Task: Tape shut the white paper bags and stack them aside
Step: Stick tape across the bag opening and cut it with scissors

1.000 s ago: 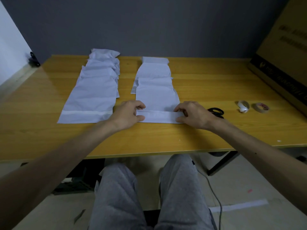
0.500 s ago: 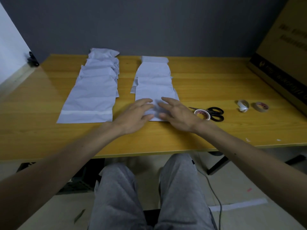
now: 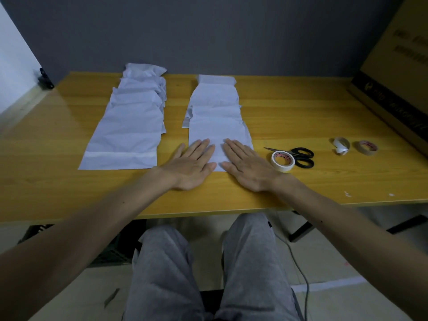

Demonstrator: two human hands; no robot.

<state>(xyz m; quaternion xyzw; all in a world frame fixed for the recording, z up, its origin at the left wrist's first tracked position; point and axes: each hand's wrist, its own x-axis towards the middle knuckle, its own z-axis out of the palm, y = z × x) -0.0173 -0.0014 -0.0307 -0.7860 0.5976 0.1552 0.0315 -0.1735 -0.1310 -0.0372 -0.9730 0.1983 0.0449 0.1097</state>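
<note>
On the tabletop (image 3: 289, 117) | left row (image 3: 129, 130) of bags, nearest one showing a tape strip, looks finished | right row (image 3: 215, 105) apparently awaits tape | front bag (image 3: 217, 133) at its near end, no tape visible | your left hand (image 3: 192, 165) and right hand (image 3: 247, 167) press it flat, fingers straight, gripping nothing | tape roll (image 3: 282, 160) lies beside your right hand.

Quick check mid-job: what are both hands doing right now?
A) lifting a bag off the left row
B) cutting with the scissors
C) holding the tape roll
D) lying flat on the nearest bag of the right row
D: the left hand and right hand lie with straight fingers flat on the nearest bag, while the tape roll and scissors lie untouched.
</note>
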